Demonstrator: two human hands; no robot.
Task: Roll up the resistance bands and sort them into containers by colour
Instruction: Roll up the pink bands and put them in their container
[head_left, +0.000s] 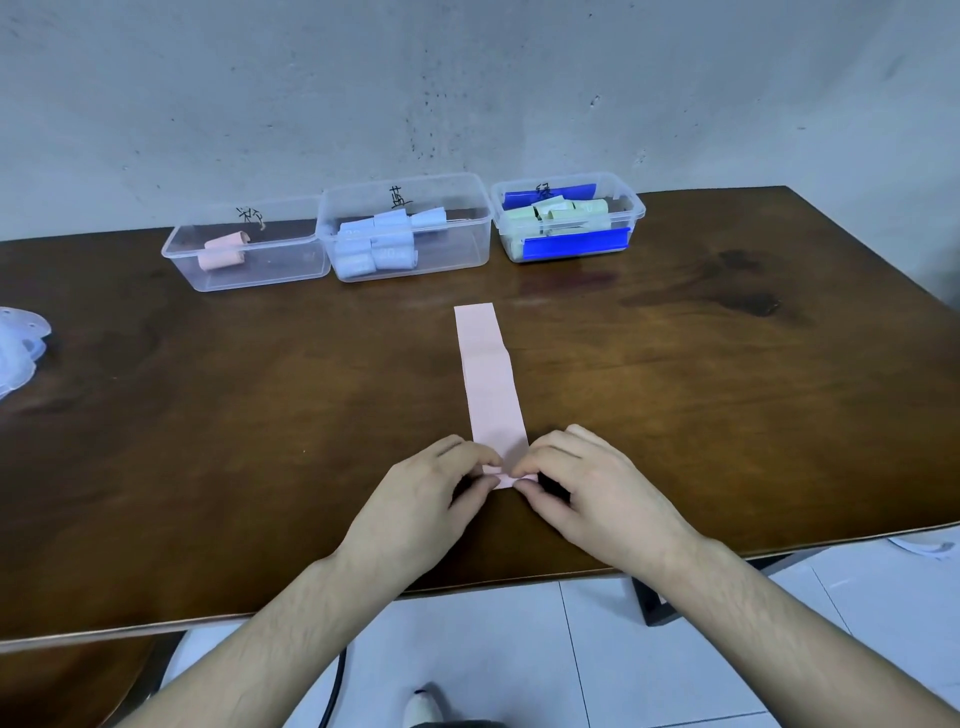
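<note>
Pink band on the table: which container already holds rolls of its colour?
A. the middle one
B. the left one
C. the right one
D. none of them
B: the left container holds two pink rolls, matching the pink band that both hands pinch at its near end, while the middle container holds pale blue rolls and the right container pale green ones.
</note>
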